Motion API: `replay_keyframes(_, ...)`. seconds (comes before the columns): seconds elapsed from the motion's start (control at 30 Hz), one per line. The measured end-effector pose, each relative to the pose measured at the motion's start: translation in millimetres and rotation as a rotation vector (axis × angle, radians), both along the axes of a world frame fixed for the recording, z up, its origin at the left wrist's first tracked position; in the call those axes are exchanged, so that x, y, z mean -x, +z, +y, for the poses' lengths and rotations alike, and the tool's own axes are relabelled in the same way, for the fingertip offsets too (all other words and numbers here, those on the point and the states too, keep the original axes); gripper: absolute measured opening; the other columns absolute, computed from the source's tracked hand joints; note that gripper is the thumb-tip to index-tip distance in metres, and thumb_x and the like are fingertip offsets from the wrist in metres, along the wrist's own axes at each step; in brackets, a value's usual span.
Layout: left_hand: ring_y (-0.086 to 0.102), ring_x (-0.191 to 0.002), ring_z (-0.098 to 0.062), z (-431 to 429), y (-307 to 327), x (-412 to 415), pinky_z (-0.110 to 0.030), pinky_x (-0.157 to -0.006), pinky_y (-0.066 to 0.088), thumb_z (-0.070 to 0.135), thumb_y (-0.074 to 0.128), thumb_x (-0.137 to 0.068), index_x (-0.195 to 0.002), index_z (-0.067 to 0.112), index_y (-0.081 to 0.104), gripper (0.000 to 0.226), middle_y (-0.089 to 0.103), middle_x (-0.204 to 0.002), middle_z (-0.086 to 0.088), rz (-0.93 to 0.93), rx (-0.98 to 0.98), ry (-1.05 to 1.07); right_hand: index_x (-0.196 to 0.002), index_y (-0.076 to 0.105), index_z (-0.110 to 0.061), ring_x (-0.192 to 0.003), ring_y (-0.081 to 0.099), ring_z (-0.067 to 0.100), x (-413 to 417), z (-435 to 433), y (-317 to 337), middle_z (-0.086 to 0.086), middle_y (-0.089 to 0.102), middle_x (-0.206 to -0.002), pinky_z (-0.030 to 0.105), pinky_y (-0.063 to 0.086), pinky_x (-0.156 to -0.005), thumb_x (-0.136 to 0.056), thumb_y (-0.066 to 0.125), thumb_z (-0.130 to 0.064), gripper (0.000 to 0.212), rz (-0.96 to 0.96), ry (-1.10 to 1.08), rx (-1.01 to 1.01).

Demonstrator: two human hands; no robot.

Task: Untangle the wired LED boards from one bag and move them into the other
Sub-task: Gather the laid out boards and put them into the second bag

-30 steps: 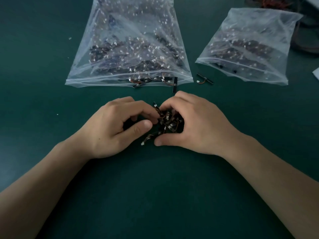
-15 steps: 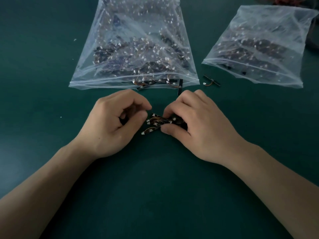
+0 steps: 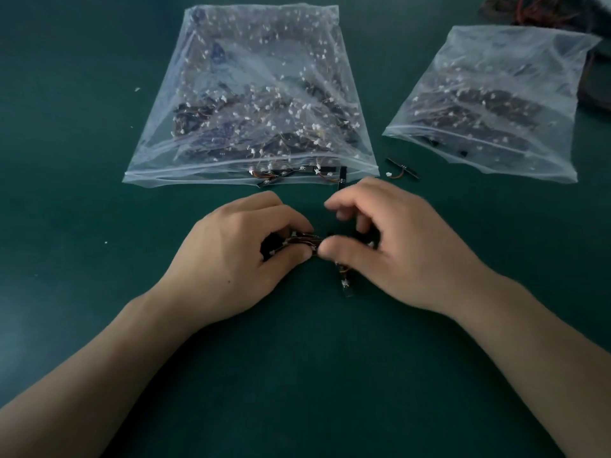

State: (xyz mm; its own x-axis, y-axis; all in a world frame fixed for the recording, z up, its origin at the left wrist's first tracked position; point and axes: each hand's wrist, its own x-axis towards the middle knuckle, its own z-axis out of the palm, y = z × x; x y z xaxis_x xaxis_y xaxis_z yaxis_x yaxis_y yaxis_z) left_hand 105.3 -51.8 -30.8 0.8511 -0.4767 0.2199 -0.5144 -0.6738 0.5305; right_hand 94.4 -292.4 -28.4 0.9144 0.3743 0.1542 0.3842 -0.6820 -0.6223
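On the green table (image 3: 99, 226), I am watching the left hand (image 3: 231, 259) gripping a tangle of wired LED boards (image 3: 302, 241) at centre and the right hand (image 3: 396, 252) pinching its other end, with the full bag (image 3: 251, 94) at 12 o'clock, the second bag (image 3: 489, 100) at 2 o'clock and a loose board (image 3: 401, 167) between them.

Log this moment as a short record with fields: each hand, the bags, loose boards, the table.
Left hand: grips tangle of LED boards
Right hand: pinches the tangle's other end, blurred
Large bag: beyond hands, boards poking from mouth
Small bag: farther right, boards inside
Loose board: lies between the bags
Table: dark green
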Motion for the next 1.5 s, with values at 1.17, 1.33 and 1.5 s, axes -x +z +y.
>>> replay_keyframes(1.17,0.061,-0.074,-0.017,-2.3,2.4,18.1,-0.042,-0.059,0.054,0.035,0.065,-0.095,-0.109,0.027,0.077,0.020,0.064,-0.096,0.012,-0.066,-0.053,0.026,-0.144,0.056,-0.031,-0.092,0.049,0.001,1.7,-4.9,3.6,-0.023,0.048,-0.104,0.022,0.037,-0.081,-0.090,0.050,-0.072,0.068,-0.031,0.073,0.294)
replay_keyframes(1.33,0.059,-0.069,-0.017,-1.7,0.1,15.9,-0.041,-0.056,0.052,0.032,0.065,-0.097,-0.110,0.027,0.079,0.019,0.063,-0.096,0.013,-0.068,-0.033,-0.019,-0.124,0.046,-0.036,-0.085,0.046,-0.002,5.2,-4.0,3.3,-0.028,0.051,-0.102,0.015,0.032,-0.077,-0.086,0.053,-0.074,0.054,-0.050,0.034,0.282)
replay_keyframes(1.5,0.062,-0.073,-0.014,-1.1,-3.5,15.6,-0.041,-0.060,0.054,0.032,0.065,-0.098,-0.116,0.029,0.079,0.023,0.065,-0.099,0.014,-0.071,0.000,-0.043,-0.141,0.049,-0.031,-0.103,0.053,0.006,3.6,0.5,7.1,-0.018,0.056,-0.115,0.031,0.047,-0.090,-0.086,0.047,-0.082,0.075,-0.024,0.119,0.352)
